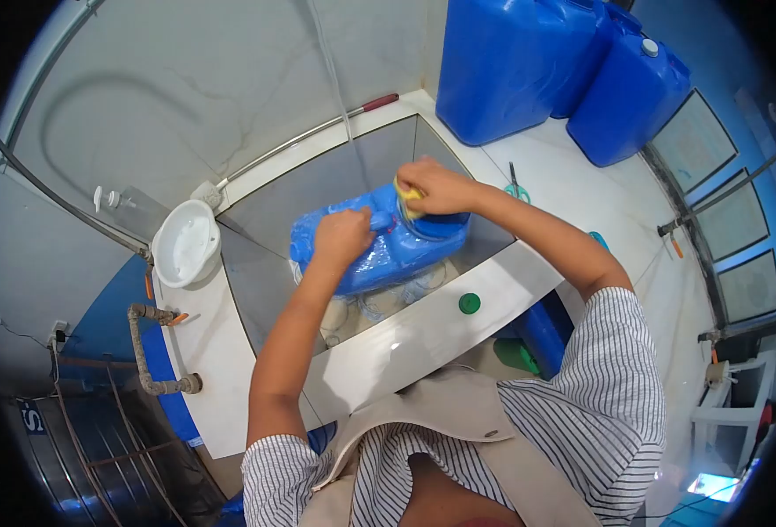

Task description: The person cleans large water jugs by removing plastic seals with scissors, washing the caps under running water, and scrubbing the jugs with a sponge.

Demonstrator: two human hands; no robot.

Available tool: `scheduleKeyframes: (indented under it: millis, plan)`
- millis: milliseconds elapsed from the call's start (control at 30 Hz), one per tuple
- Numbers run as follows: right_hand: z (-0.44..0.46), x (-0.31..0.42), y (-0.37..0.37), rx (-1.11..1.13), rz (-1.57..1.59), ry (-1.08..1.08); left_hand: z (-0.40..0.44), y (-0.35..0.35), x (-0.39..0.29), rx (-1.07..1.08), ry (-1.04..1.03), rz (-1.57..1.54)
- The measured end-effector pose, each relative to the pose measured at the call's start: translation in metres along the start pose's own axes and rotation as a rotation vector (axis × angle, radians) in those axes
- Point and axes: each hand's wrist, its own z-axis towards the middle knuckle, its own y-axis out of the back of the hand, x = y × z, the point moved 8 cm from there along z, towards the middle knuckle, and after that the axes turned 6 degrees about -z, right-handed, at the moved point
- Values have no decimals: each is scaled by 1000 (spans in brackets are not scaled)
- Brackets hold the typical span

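A wet blue plastic water jug (384, 265) lies on its side over the sink (261, 285). My left hand (344, 237) is closed around the jug's handle. Pinched in my right hand (436, 186) is a yellow sponge (408, 200), pressed against the right end of the jug. Beneath the jug, several pale rounded things (375, 306) show in the sink, partly hidden, and I cannot make out what they are. A green cap (469, 303) lies on the sink's near ledge.
Large blue jerrycans (515, 70) stand at the back right. Scissors (516, 186) with teal handles lie beside the sink. A white basin (186, 244) and a clear pump bottle (133, 209) stand at left. A long-handled brush (300, 138) rests along the back edge. A thin hose (328, 57) hangs into the sink.
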Motion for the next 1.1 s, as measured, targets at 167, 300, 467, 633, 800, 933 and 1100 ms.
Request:
scheduleKeyframes:
  millis: [167, 300, 467, 633, 800, 933, 1100]
  plan:
    - [-25, -34, 3, -251, -189, -663, 8, -6, -22, -106, 161, -117]
    - [-33, -44, 4, -124, -35, -755, 14, -6, -23, -64, 116, -84]
    - [-40, 27, 37, -115, -492, 34, 31, 2, 4, 72, -33, -80]
    - [-115, -70, 56, -364, -65, -536, 13, 11, 23, 77, -37, -35]
    - [-250, -157, -26, -475, -92, -965, -7, 9, 53, 21, 165, -87]
    - [-277, -168, -56, -664, -145, -940, 4, 2, 85, -72, 308, -183]
    - [-262, -165, -38, -583, -330, -1006, 7, -15, 107, 79, 558, -573]
